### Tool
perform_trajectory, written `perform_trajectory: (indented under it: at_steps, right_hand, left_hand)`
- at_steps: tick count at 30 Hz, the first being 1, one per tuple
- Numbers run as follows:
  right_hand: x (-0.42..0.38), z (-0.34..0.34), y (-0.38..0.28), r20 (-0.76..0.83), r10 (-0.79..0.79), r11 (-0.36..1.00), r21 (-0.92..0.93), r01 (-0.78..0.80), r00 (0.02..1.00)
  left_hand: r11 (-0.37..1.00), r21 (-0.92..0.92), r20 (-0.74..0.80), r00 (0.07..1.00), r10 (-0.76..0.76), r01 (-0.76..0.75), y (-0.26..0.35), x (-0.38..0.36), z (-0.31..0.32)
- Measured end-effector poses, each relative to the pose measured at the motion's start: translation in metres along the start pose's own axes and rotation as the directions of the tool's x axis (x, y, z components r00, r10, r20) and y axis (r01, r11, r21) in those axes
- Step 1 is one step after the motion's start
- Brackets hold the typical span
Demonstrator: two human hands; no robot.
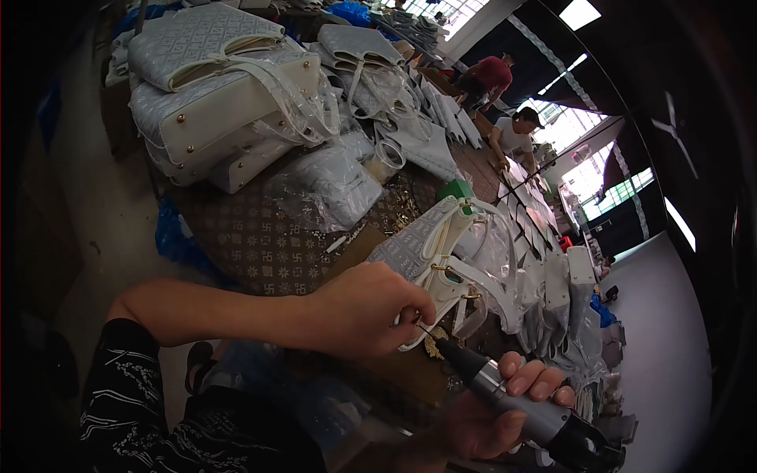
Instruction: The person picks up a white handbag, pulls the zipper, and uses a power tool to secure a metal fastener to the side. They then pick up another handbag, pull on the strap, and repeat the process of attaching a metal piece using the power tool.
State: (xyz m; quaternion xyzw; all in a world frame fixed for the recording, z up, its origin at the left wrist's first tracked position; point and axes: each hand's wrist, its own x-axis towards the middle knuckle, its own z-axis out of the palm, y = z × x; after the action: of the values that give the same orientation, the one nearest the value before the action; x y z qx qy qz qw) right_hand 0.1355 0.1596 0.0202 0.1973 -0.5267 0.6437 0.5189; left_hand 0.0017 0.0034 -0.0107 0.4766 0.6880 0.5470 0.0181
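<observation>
My right hand (505, 410) is wrapped round an electric screwdriver (495, 381), silver and black, its tip pointing up and left. The thin bit ends at the fingertips of my left hand (359, 311), which are pinched together; what they hold is too small and hidden to make out. Right beside them lies a white handbag (449, 244) with a grey patterned panel, pale straps and gold buckles. My left hand covers part of its near end. A small pile of gold-coloured hardware (435, 344) sits under the screwdriver's tip.
Stacked white handbags (221, 102) with clear wrapping rise at the far left of the patterned table (260, 252). Near them are a wrapped bundle (339, 185), a tape roll (386, 160) and a green box (456, 189). More bags line the right; two people work farther back.
</observation>
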Motion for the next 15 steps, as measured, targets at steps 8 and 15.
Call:
perform_trajectory:
  at_steps: [8, 15]
  right_hand:
    - [0.0, -0.001, 0.003, 0.003, -0.005, 1.0, 0.029, 0.005, 1.0]
    - [0.004, -0.019, -0.012, 0.076, -0.104, 0.994, 0.037, 0.101, 0.992]
  left_hand:
    - [0.996, -0.054, 0.041, 0.996, -0.074, 0.076, 0.004, 0.001, -0.003]
    - [1.0, -0.024, 0.013, 1.0, -0.012, 0.012, 0.002, -0.002, -0.002]
